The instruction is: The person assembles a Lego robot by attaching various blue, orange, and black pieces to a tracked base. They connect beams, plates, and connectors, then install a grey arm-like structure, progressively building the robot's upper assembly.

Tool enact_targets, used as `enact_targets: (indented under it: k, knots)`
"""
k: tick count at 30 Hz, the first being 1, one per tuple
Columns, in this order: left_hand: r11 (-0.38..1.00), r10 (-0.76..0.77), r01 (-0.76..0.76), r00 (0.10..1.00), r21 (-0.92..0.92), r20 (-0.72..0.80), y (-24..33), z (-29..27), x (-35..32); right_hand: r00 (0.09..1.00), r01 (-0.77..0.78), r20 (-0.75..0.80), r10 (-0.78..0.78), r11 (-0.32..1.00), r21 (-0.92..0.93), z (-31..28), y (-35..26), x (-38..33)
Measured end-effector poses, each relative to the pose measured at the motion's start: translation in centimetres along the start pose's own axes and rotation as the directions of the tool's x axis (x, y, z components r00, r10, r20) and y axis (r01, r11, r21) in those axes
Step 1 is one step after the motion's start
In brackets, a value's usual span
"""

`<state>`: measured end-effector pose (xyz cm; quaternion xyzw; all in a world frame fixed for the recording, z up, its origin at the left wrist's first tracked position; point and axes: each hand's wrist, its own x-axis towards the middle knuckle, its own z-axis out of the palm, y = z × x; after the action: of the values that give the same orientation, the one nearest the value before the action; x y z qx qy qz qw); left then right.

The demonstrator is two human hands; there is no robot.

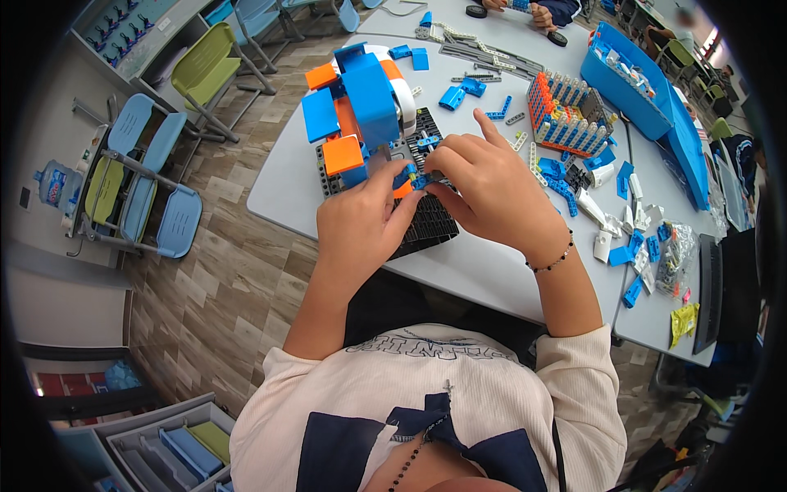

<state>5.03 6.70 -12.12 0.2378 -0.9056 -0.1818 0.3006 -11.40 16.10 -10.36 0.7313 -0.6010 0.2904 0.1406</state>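
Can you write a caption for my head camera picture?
Both hands press a small blue piece onto a blue-and-orange brick model.

Bright, even daylight; fisheye-bent, dark-vignetted edges

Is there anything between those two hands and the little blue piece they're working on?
Nothing visible. The left hand and right hand both already touch the small blue piece, pressing it against the black base of the blue-and-orange model.
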Motion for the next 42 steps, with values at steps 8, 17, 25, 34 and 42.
enact_targets:
  k: [8,17,25,34,42]
  knots:
    - [1.0,-0.002,0.002,1.0,0.027,-0.003,0.0,0.1,0.1,1.0,0.001,0.021,0.001,0.996,-0.094,0.0,-0.3,0.1]
    - [0.999,-0.027,0.027,1.0,0.029,0.007,0.1,0.1,0.2,0.998,-0.038,0.053,0.043,0.995,-0.095,-0.1,-0.6,0.2]
    - [0.999,-0.035,0.034,0.999,0.035,0.019,0.1,0.1,0.2,0.997,-0.069,0.026,0.069,0.998,-0.013,-0.2,0.0,0.1]
    - [1.0,-0.016,0.016,1.0,0.027,-0.016,0.1,0.3,0.2,0.999,0.013,-0.032,-0.017,0.993,-0.12,0.0,-0.2,0.5]
    - [0.999,-0.03,0.03,1.0,0.017,-0.001,0.3,0.1,0.2,1.0,0.0,0.013,0.001,1.0,-0.022,-0.5,-0.5,1.0]
